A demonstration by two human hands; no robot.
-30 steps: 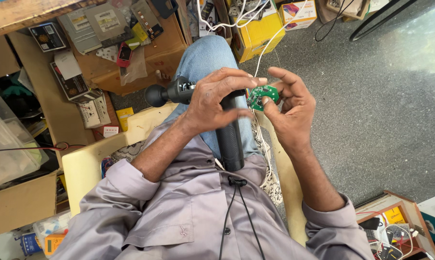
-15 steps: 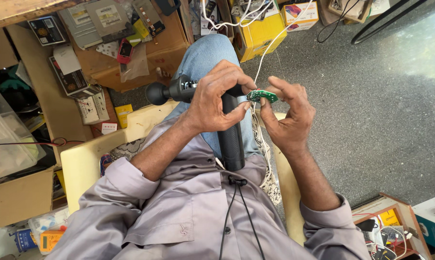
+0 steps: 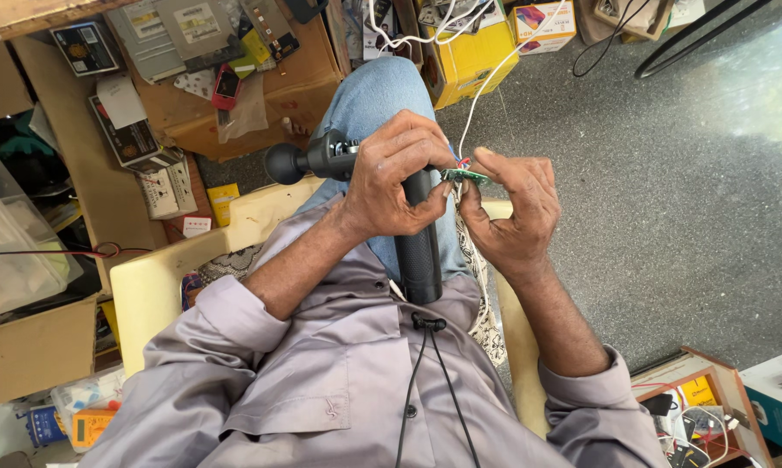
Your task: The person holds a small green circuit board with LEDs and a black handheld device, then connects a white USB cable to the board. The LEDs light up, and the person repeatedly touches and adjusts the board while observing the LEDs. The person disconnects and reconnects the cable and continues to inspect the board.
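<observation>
A black massage gun (image 3: 418, 251) with a round ball head (image 3: 282, 163) lies across my lap, its handle pointing toward my chest. My left hand (image 3: 392, 178) wraps over the gun's body near the head. My right hand (image 3: 512, 208) pinches a small green circuit board (image 3: 465, 174) edge-on, right beside the gun. Red and white wires run up from the board toward a white cable (image 3: 486, 87). I sit on a cream plastic chair (image 3: 148, 286), in a grey shirt and blue jeans.
Cardboard boxes (image 3: 261, 87) with flat electronic parts stand at the upper left, a yellow box (image 3: 473, 56) ahead. A wall switch plate (image 3: 167, 186) lies on the floor. Grey speckled floor (image 3: 668, 199) spreads right. A box of wired parts (image 3: 694, 407) sits at the lower right.
The green board has turned from face-up to edge-on between my right fingers. Both hands have stayed together over the massage gun.
</observation>
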